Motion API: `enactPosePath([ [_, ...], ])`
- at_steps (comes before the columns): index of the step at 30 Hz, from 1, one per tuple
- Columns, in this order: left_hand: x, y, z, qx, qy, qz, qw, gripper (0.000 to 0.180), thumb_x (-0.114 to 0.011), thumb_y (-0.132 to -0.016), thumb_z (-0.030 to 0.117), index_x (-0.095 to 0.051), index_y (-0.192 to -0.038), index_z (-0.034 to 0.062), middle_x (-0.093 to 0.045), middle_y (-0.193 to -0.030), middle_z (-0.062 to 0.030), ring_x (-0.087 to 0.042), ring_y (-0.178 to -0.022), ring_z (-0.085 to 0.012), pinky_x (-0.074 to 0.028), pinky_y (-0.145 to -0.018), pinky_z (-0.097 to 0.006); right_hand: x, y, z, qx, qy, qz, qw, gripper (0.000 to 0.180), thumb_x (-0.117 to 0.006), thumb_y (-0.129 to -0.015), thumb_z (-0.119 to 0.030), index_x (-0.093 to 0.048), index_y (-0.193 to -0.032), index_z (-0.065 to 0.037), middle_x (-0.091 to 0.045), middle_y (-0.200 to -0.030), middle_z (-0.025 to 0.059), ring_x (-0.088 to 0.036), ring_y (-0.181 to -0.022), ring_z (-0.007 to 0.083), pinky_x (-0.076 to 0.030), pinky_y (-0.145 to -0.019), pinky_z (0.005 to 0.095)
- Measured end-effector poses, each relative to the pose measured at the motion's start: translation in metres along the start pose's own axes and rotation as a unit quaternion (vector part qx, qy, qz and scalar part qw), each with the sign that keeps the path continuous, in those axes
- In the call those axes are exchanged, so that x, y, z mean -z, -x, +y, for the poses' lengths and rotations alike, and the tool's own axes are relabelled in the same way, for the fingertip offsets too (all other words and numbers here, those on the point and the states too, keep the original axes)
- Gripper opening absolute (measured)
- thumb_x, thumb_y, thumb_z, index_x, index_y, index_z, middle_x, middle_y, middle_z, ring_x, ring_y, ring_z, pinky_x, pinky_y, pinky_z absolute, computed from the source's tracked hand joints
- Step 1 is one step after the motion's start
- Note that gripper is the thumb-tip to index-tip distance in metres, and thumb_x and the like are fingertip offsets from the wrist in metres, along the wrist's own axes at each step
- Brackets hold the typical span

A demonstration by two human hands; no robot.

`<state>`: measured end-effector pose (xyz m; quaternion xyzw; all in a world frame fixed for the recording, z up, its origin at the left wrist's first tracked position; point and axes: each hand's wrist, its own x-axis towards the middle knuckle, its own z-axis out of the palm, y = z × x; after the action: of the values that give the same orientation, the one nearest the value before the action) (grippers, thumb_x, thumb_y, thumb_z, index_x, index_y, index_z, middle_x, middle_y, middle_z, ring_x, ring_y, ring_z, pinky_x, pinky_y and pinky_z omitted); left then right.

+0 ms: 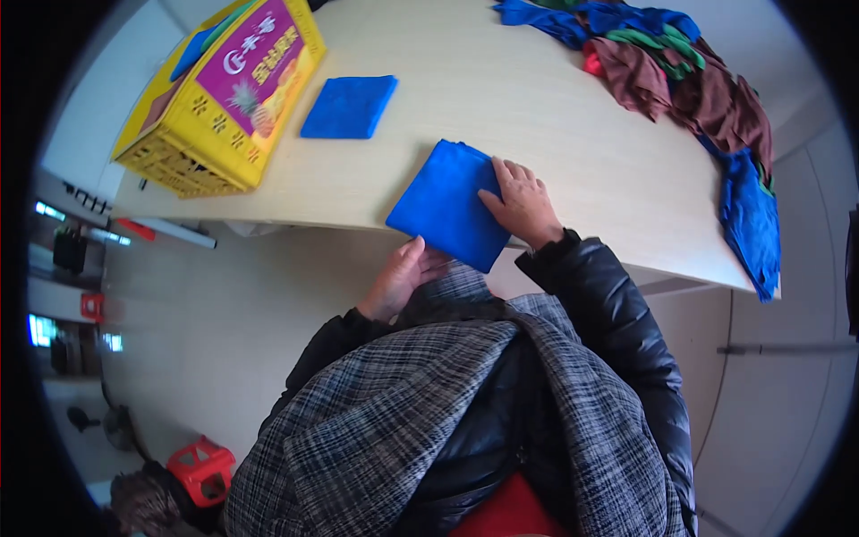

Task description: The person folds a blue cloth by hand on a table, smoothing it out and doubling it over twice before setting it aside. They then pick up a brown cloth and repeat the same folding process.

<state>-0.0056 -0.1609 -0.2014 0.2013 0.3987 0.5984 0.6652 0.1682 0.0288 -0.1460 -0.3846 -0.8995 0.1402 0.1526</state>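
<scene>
A folded blue cloth (447,201) lies at the near edge of the pale wooden table (501,98), hanging slightly over it. My right hand (521,201) rests flat on the cloth's right side, fingers spread. My left hand (403,276) is below the table edge, its fingers touching the cloth's near corner. A second folded blue cloth (349,106) lies further back on the table, apart from both hands.
A yellow plastic crate (210,134) with a printed purple and yellow cover stands at the table's left end. A heap of blue, brown, green and red cloths (689,80) runs along the right side. A red stool (204,467) sits on the floor at lower left.
</scene>
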Motion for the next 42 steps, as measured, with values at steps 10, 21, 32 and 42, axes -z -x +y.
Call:
enactPosePath([
  [10,0.006,0.029,0.057,-0.162,0.085,0.176,0.967,0.05,-0.065,-0.097,0.026,-0.05,-0.14,0.0061,-0.058,-0.135,-0.0105,-0.055,-0.125,-0.0249,-0.043,-0.108,-0.045,-0.009,0.025,0.027,0.063,-0.093,0.116,0.987,0.047,-0.063,-0.094,-0.022,-0.054,-0.135,0.001,-0.058,-0.134,0.0226,-0.052,-0.128,0.0385,-0.04,-0.11,0.0435],
  [21,0.069,-0.11,0.254,-0.329,0.067,0.139,0.932,0.053,-0.074,-0.089,0.017,-0.053,-0.136,0.0086,-0.059,-0.136,-0.0107,-0.053,-0.128,-0.0296,-0.042,-0.109,-0.048,0.0,0.05,0.073,0.021,0.031,0.167,0.985,0.041,-0.064,-0.089,-0.012,-0.059,-0.129,-0.001,-0.058,-0.136,0.0167,-0.049,-0.132,0.0362,-0.039,-0.111,0.0461],
  [32,0.144,-0.172,0.248,-0.202,0.109,0.246,0.942,0.054,-0.073,-0.086,0.011,-0.053,-0.136,0.0139,-0.058,-0.138,-0.0099,-0.055,-0.127,-0.0324,-0.044,-0.107,-0.055,-0.001,0.045,0.072,-0.007,0.016,0.147,0.989,0.043,-0.06,-0.091,-0.016,-0.057,-0.131,0.0,-0.055,-0.14,0.0169,-0.045,-0.136,0.0351,-0.034,-0.115,0.0463],
  [42,0.158,-0.172,0.25,-0.163,0.131,0.234,0.95,0.06,-0.075,-0.087,0.018,-0.049,-0.142,0.0145,-0.052,-0.146,-0.0109,-0.046,-0.137,-0.0337,-0.037,-0.114,-0.057,0.004,0.049,0.069,0.008,0.006,0.169,0.986,0.042,-0.063,-0.09,-0.015,-0.058,-0.129,0.0,-0.055,-0.139,0.0181,-0.046,-0.134,0.0366,-0.036,-0.113,0.0473],
])
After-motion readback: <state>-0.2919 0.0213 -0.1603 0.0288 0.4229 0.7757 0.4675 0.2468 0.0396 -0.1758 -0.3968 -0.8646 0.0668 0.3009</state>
